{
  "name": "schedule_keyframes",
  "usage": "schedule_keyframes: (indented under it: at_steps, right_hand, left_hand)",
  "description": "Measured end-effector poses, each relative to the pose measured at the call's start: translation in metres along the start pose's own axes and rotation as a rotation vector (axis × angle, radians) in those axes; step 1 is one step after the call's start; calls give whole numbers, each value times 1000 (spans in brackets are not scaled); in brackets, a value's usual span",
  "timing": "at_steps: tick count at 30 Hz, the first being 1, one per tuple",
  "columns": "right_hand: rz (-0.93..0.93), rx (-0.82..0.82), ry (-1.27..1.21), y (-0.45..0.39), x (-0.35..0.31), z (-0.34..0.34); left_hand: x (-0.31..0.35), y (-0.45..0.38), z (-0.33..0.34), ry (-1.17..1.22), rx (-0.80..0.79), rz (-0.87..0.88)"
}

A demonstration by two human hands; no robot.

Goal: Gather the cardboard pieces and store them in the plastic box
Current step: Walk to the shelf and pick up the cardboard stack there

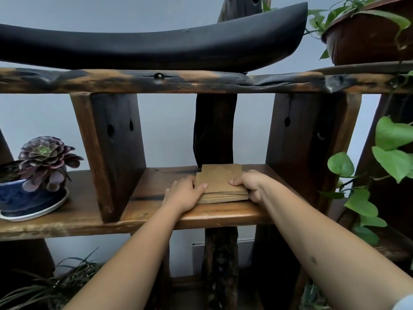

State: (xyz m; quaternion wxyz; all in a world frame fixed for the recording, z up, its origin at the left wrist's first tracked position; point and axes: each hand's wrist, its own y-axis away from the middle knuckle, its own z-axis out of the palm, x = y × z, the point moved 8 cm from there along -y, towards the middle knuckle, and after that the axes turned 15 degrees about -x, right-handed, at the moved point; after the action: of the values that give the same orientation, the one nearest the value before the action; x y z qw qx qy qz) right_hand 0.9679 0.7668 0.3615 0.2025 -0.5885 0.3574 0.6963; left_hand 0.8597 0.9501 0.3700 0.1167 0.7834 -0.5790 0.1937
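Two bare forearms reach up and forward from the bottom edge, converging on the middle shelf (223, 214) of a dark, rough-cut wooden rack.

Left hand (183, 193): palm down at the left side of a stack of cardboard pieces (220, 184), thumb laid over the top sheet near the left edge, fingers curled against the stack's side. Grip closed onto the stack from the left.

Right hand (251, 185): mirrors it on the right side, thumb on top of the stack, fingers wrapped down around the right edge. Grip closed on the same stack. The stack is clamped between both hands.

Cardboard pieces: brown, corrugated edges visible at the front, many thin sheets piled flat. The stack sits on the shelf board near its front edge, directly before a dark central upright post (214, 130). Top sheet has notched far corners. Plastic box not in view.

Left bay of the same shelf: a purple rosette succulent (47, 159) in a blue pot (26, 198) standing on a white saucer, well apart from the stack, beyond a thick upright divider (111, 153).

Right side: green trailing vine leaves (388, 153) hang beside the rack.

Above: a rough upper board (156, 80) carrying a long, curved black object (145, 45); at upper right, a brown pot (368, 36) with more vine. Pale wall behind.
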Motion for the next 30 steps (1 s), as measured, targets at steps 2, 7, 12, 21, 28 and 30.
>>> schedule_keyframes:
  at_steps: [2,7,12,21,28,30]
  right_hand:
    - [-54,0,-38,0,4,-2]
    - [-260,-31,54,3,-2,2]
    - [-482,95,646,25,-29,18]
    - [-520,196,764,27,-17,30]
    - [-605,260,802,33,-25,31]
    - [-613,251,804,32,-25,32]
  left_hand:
    - [0,2,-2,60,13,12]
    - [4,7,-5,346,-11,158]
    - [5,21,-16,550,105,253]
    - [12,26,-17,294,189,219]
    - [11,27,-16,234,221,121]
    - [11,29,-18,198,232,95]
